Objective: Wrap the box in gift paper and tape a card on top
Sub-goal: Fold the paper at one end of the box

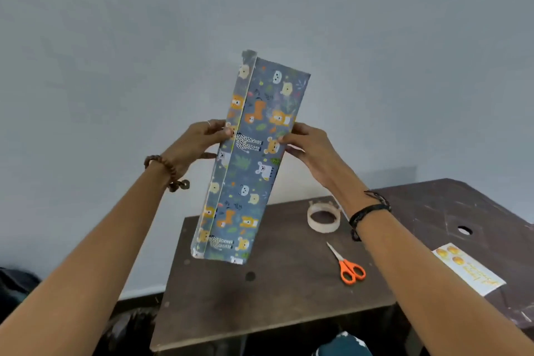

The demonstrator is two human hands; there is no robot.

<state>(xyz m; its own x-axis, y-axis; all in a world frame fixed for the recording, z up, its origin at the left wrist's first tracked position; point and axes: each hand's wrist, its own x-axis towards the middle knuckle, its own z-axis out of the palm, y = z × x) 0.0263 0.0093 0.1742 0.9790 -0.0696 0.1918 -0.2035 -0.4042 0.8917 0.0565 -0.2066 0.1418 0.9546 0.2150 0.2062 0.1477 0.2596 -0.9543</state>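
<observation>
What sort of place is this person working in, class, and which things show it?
Probably a plain room at home or a simple craft corner: a worn dark wooden table against a bare wall, with a tape roll, orange-handled scissors and a printed card.

Plain room set up as a makeshift craft corner, bare pale wall [115,37], scuffed dark wooden bench [289,298], tape roll [323,217], orange-handled scissors [348,266], printed card [468,272]
</observation>
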